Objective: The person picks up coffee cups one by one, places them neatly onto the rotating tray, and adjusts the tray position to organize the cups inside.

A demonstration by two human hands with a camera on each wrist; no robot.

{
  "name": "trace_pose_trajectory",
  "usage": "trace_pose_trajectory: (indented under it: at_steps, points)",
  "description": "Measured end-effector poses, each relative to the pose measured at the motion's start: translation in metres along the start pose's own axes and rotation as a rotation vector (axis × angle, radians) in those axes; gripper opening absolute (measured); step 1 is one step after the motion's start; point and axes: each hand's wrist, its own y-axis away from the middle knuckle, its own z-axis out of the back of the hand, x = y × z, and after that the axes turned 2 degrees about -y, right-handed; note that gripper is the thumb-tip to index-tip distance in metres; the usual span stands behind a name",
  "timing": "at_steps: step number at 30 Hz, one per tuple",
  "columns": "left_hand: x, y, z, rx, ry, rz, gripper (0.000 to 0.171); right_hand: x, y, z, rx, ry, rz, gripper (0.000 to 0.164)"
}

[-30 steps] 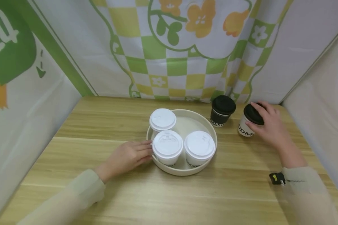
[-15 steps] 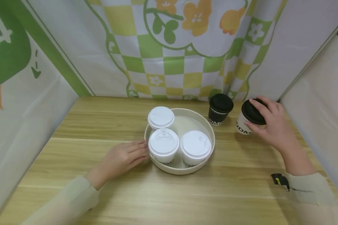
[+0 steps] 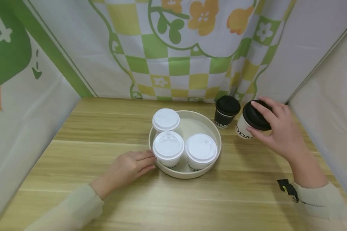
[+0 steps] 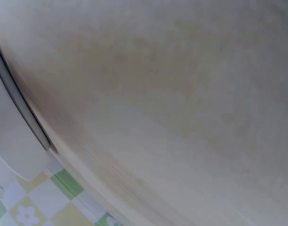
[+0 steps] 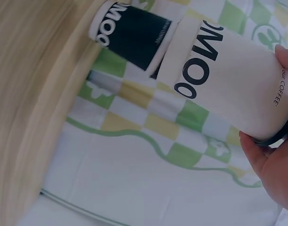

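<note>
My right hand grips a white paper cup with a black lid from above, near the lid. In the right wrist view this white cup, with dark lettering, hangs above the table, thumb and finger at either side of its lid end. A black paper cup with a black lid stands just left of it. My left hand lies with fairly straight fingers against the left rim of a round cream tray. Inside the tray stand white-lidded cups: one at the back, one front left, one front right.
The wooden table backs onto a checkered curtain, with pale fabric walls at both sides. A black strap piece hangs by the right sleeve. A blurred pale surface fills most of the left wrist view.
My right hand has moved the white cup with the black lid up and left, nearer the black cup. The left hand stays at the tray's rim. The head view has shifted slightly.
</note>
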Motion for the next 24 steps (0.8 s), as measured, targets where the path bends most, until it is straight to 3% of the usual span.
trace_pose_trajectory:
  at_steps: [8,18,24]
  points:
    - [0.007,0.001,0.000,0.021,0.030,0.042,0.021,0.017,-0.004,-0.002,0.015,-0.056,0.020,0.075]
    - [0.025,0.006,-0.002,0.070,0.045,0.121,0.031,0.033,-0.006,-0.007,0.069,-0.121,0.033,0.071]
    - [0.027,0.008,-0.001,0.032,0.047,0.075,0.026,0.041,-0.008,-0.011,0.093,-0.126,0.044,0.070]
